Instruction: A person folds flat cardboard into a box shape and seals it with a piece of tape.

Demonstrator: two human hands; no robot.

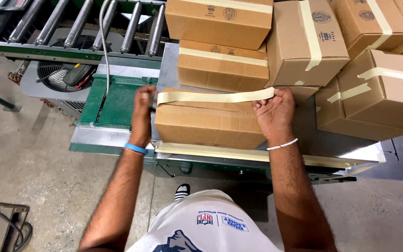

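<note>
left hand [143,112] | right hand [274,112] | tape strip [215,96] stretched over box [208,123]

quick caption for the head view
Both hands, left hand and right hand, stretch a tape strip across a cardboard box.

Left hand [142,114]: bare, no glove, no rings visible.
Right hand [274,114]: bare, no glove, no rings visible.
Left wrist: one smooth blue wristband [135,148], plain and narrow.
Right wrist: one thin white beaded bracelet [281,144], small round beads in a single strand.
Forearms: uncovered, dark hair along both; sleeves out of view.
Torso: white T-shirt [201,233], printed with small logos in blue and red and a dark blue mountain graphic near the bottom edge.
Footwear: black shoe or sandal [181,191] with white stripes, only the tip visible above the shirt.
</note>
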